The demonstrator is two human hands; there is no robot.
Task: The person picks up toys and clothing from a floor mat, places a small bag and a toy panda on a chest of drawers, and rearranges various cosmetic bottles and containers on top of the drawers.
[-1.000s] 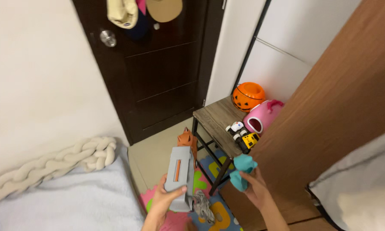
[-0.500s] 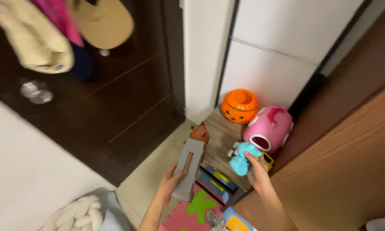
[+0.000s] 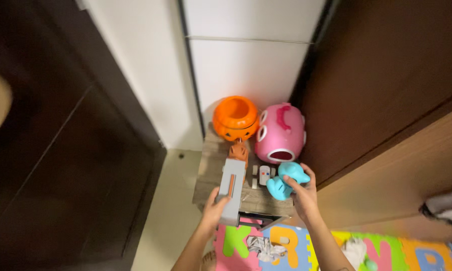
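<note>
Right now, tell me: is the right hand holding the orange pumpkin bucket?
No. The right hand grips a blue toy; the orange pumpkin bucket stands untouched at the back of the small table.

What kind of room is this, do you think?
Probably a child's room or play corner at home: a small wooden table carries an orange pumpkin bucket and a pink toy, with colourful foam letter mats on the floor.

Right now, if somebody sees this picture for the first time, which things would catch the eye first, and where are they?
The orange pumpkin bucket and the pink toy house stand side by side at the back of the small wooden table. In front of them, the left hand holds a long grey and orange toy over the table, and the right hand grips a turquoise soft toy.
</note>
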